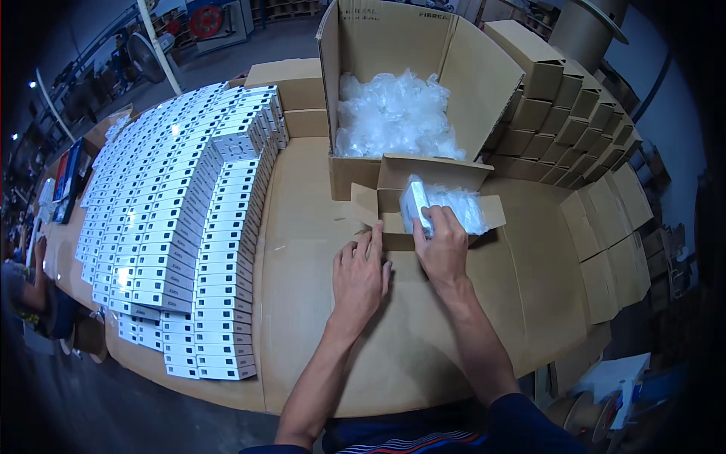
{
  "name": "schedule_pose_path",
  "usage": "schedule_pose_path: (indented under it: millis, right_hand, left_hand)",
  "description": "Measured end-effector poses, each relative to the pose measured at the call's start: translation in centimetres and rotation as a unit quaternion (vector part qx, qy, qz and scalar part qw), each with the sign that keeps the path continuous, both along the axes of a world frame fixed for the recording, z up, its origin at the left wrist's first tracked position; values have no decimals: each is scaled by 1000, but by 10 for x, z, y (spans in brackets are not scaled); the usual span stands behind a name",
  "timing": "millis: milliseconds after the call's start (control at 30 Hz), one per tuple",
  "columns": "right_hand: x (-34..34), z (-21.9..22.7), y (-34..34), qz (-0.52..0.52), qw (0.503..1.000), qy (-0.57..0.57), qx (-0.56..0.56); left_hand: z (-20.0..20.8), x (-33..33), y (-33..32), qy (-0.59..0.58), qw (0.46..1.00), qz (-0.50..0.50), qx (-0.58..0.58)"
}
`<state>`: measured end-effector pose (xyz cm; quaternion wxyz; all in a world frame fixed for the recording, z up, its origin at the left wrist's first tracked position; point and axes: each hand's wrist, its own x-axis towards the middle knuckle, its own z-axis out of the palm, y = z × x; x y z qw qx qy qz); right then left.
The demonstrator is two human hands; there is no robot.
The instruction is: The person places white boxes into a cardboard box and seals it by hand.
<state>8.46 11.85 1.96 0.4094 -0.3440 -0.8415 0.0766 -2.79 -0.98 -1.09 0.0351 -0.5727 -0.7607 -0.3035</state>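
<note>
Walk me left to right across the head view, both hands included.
Another person's forearm → stacked white boxes → left hand → plastic-wrapped white packet → right hand → stacked brown cartons.

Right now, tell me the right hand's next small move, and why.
Probably ease the plastic-wrapped white box down into the small open carton: the right hand grips it at the opening, and bare cardboard shows inside, left of the box.
</note>
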Motion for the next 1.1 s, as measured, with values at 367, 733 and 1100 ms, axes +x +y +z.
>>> schedule_pose_path:
  millis: [367, 733, 1100]
  right_hand:
    - [-8, 2, -10, -65, 989, -110, -77]
    - [-11, 29, -25, 26, 999, -24, 2]
    - [-223, 54, 8, 378, 923, -10, -71]
  left_hand:
    - [27, -9, -19, -2, 999, -26, 24]
    - [73, -168, 4, 25, 972, 127, 194]
    - [75, -275, 21, 56, 965, 156, 203]
